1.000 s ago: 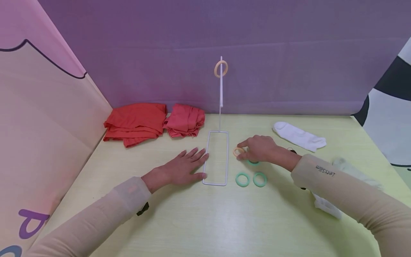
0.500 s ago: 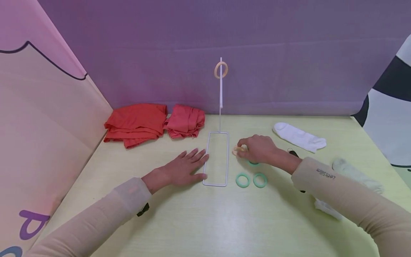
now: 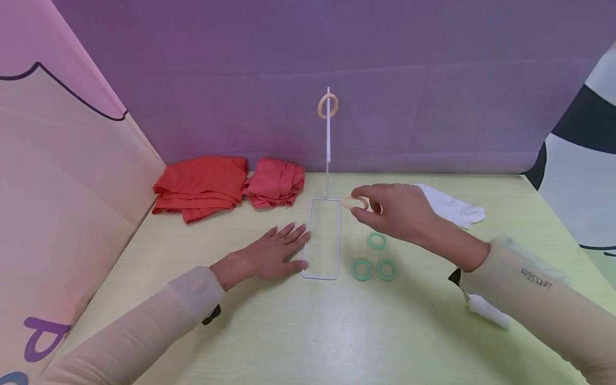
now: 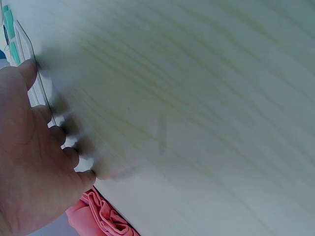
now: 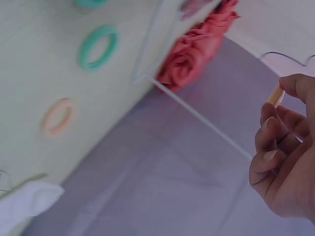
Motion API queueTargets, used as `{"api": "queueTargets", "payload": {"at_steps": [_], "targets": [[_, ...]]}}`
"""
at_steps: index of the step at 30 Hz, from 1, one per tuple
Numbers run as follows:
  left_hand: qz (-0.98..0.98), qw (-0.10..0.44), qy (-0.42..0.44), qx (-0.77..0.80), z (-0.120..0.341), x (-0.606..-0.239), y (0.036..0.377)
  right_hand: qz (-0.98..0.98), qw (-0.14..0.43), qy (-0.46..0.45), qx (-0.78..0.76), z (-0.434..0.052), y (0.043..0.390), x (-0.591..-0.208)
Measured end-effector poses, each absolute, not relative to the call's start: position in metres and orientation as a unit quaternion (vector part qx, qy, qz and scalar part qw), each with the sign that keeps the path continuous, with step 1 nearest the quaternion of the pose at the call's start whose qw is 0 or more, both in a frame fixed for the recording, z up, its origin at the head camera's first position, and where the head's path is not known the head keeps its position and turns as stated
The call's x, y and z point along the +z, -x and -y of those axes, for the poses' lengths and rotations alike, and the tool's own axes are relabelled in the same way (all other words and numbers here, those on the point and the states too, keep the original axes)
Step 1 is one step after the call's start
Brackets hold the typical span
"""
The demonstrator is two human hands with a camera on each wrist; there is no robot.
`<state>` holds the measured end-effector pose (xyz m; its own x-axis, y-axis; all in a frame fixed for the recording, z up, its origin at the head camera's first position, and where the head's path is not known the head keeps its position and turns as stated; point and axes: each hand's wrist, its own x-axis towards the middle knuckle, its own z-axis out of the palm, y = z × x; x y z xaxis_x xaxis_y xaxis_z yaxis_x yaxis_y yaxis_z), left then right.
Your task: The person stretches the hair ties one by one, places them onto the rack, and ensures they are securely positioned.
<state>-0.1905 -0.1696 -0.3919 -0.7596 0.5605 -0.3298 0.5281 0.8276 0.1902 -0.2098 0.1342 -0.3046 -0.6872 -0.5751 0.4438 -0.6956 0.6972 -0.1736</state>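
Note:
My right hand [image 3: 401, 211] pinches a pale orange ring [image 5: 276, 96] between thumb and fingertips, raised above the table right of a white wire stand [image 3: 338, 240]. Palm down, my left hand [image 3: 271, 251] lies with fingers spread and fingertips on the left rail of the stand's rectangular base. An orange ring [image 3: 320, 108] hangs on the stand's upper arm. Beside the base lie three green rings [image 3: 362, 270]. Another orange ring [image 5: 58, 117] rests on the table in the right wrist view; in the head view my right hand hides it.
Folded red cloth [image 3: 202, 184] and a smaller pinkish-red cloth [image 3: 275, 183] lie at the back left. A white sock [image 3: 452, 206] is at the back right, and more pale socks [image 3: 488, 311] lie partly under my right forearm. A purple curtain [image 3: 240, 107] stands behind the table.
My right hand has taken hold of the orange ring and lifted it up and away from the table. A green ring it partly covered now shows. The left hand stays in place.

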Motion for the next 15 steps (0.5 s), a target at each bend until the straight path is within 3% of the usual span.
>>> {"api": "queueTargets", "payload": {"at_steps": [3,10,15], "targets": [[-0.936,0.190,-0.291,0.047,0.170,-0.392,0.190,0.874,0.244,-0.385,0.169,-0.133,0.194,-0.289],[-0.937,0.190,-0.290,0.049,0.171,-0.394,0.191,0.760,0.453,-0.443,0.146,-0.124,0.162,-0.246],[-0.937,0.196,-0.284,0.044,0.170,-0.395,0.193,0.717,0.510,-0.447,0.158,-0.117,0.150,-0.223]]}}
